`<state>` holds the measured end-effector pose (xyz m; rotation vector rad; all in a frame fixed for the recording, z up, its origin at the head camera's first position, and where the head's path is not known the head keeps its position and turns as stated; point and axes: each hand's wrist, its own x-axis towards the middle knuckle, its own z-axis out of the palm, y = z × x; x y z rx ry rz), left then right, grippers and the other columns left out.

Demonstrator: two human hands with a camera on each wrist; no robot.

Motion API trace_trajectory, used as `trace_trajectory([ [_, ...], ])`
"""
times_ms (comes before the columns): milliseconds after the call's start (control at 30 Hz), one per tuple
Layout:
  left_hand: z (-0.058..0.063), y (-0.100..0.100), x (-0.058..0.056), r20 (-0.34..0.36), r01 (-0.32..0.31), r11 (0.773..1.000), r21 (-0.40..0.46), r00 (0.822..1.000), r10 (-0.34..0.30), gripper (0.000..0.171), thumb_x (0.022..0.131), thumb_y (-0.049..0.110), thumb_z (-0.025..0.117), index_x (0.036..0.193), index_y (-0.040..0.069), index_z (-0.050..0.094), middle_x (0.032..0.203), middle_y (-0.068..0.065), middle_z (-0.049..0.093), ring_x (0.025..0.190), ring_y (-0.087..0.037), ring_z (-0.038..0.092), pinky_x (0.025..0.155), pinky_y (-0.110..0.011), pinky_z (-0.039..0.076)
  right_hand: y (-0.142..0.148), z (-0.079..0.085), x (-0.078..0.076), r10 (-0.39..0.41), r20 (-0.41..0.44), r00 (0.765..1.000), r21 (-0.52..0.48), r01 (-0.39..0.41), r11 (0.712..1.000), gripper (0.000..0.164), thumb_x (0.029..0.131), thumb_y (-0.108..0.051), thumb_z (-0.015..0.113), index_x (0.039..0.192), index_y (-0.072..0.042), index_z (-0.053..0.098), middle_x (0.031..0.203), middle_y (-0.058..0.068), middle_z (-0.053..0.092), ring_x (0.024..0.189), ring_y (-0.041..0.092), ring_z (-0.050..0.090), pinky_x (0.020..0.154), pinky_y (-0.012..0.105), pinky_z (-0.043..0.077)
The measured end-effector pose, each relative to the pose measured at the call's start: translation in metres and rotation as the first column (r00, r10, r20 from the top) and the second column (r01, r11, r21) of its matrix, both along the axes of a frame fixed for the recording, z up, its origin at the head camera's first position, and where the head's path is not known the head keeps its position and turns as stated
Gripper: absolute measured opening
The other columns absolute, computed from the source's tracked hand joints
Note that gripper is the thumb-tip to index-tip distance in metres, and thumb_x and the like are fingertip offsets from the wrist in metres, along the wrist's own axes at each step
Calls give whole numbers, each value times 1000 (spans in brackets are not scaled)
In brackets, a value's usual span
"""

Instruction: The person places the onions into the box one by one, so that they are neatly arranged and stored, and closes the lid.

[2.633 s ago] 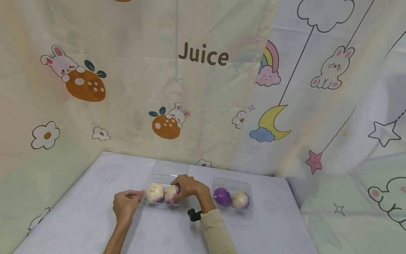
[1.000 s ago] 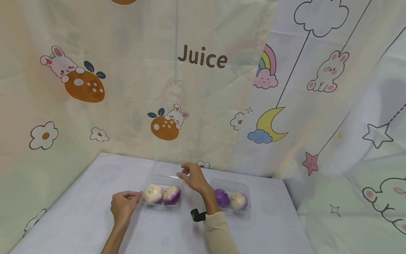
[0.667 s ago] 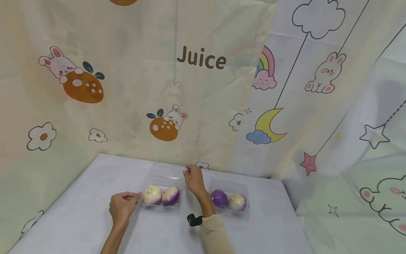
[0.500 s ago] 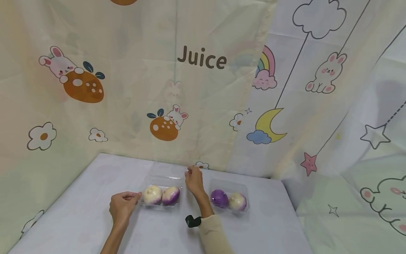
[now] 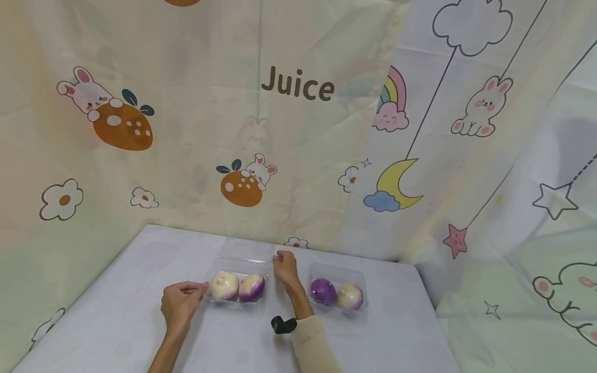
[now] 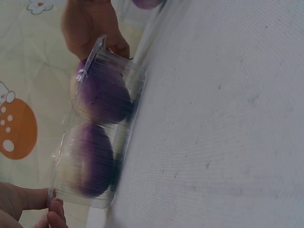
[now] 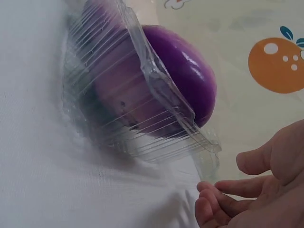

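Observation:
A clear plastic clamshell box (image 5: 236, 304) holds two purple-and-white turnips, the left turnip (image 5: 225, 286) and the right turnip (image 5: 252, 287), side by side. Its lid (image 5: 244, 249) is folded back away from me. My left hand (image 5: 180, 305) pinches the rim at the box's left end, thumb below and fingers above in the left wrist view. Beside the right end, near the hinge, is my right hand (image 5: 286, 269), fingers loosely bent. The right wrist view shows its thumb (image 7: 254, 161) apart from the fingers, with nothing gripped; whether a fingertip touches the box's corner I cannot tell.
A second clear box (image 5: 364, 280) stands to the right with a purple turnip (image 5: 323, 291) and a whitish turnip (image 5: 350, 296) in it. A white cloth covers the table (image 5: 396, 331). Printed curtains (image 5: 186, 129) hang close behind and beside it.
My right hand has let go of the right turnip, lifted off and moved to the box's back right side; lately it drew slightly nearer me. The left hand keeps its pinch on the rim.

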<state>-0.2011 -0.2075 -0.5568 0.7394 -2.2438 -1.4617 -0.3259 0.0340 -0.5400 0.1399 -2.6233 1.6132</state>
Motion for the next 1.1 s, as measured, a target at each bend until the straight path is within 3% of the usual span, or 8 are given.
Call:
trace_trajectory([
  [167,1,1,1,0,1,1000,-1,1000,-1,23,92,18,85,88,-4,81,65,-3,75,58,-14,64,51,-27,43,1,-2,2,28,59,998,-32,-26,999,35,102,-2,56,126,21,67,128,35,72,127,47,67,115,56,55],
  [400,1,1,1,-5,12,1000,-1,1000,-12,22,92,17,85,88,-4,81,65,-3,75,58,-14,64,51,-27,43,2,-1,0,64,126,990,-143,-46,989,40,100,-2,58,133,18,66,144,34,66,141,45,60,124,56,48],
  [533,1,0,1,-4,12,1000,2,1000,-12,22,92,17,85,87,-3,81,65,-3,75,58,-15,64,51,-27,44,6,-4,-3,89,82,993,-183,-73,980,33,99,-6,58,119,15,75,123,24,75,117,29,67,107,40,57],
  [633,1,0,0,-4,13,1000,3,1000,-13,22,91,18,86,86,-3,81,65,-3,75,58,-15,65,50,-27,44,8,-3,-3,100,57,993,-201,-87,976,33,100,-7,58,119,14,75,120,22,76,108,22,65,99,35,58],
  [800,1,-1,0,-7,13,1000,6,1000,-13,22,91,18,86,86,-3,81,64,-2,75,58,-15,65,49,-27,44,6,4,-2,84,101,991,-240,-58,969,39,104,-5,57,135,18,65,139,33,69,123,35,69,101,40,62],
  [900,1,-1,-1,-12,13,1000,9,1000,-13,22,91,18,86,86,-4,81,64,-3,75,58,-16,66,49,-27,44,5,6,-1,72,105,992,-241,-45,970,37,107,-5,56,135,18,66,140,32,69,121,35,70,92,30,60],
  [1000,1,0,0,-12,9,1000,9,1000,-9,22,91,17,86,86,-4,81,64,-3,75,57,-15,65,49,-27,44,6,8,-1,66,103,993,-245,-39,969,35,108,-5,56,134,17,67,138,31,71,110,26,69,81,20,53],
  [1100,1,0,0,-13,10,1000,9,1000,-10,23,91,17,86,86,-4,81,65,-4,75,57,-15,65,49,-27,44,7,8,-2,69,108,992,-268,-38,963,35,109,-5,56,135,15,67,135,31,72,96,18,62,73,18,47],
])
